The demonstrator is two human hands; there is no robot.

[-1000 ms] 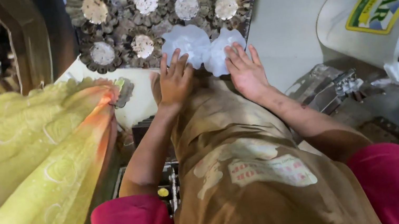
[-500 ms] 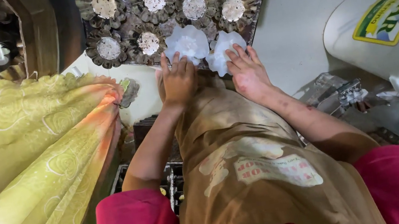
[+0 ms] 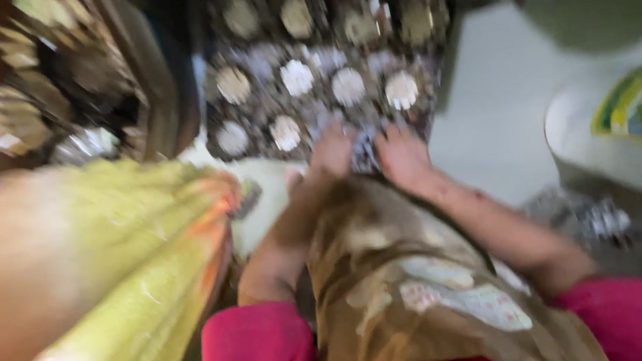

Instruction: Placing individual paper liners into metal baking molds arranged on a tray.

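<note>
Both hands (image 3: 369, 156) pushed further onto foil cups (image 3: 323, 86).

Matt brown cloth (image 3: 405, 279), glossy yellow-green fabric (image 3: 120, 264) — shiny, crinkled foil cups (image 3: 296, 77)

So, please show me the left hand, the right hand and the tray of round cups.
left hand (image 3: 331, 151), head view, back of the hand
right hand (image 3: 403, 155), head view, back of the hand
tray of round cups (image 3: 442, 75), head view, right edge

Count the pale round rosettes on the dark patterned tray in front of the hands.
About 10, though blur may hide some: four dim ones along the tray's far edge, four across the middle, two nearer the left hand.
</note>
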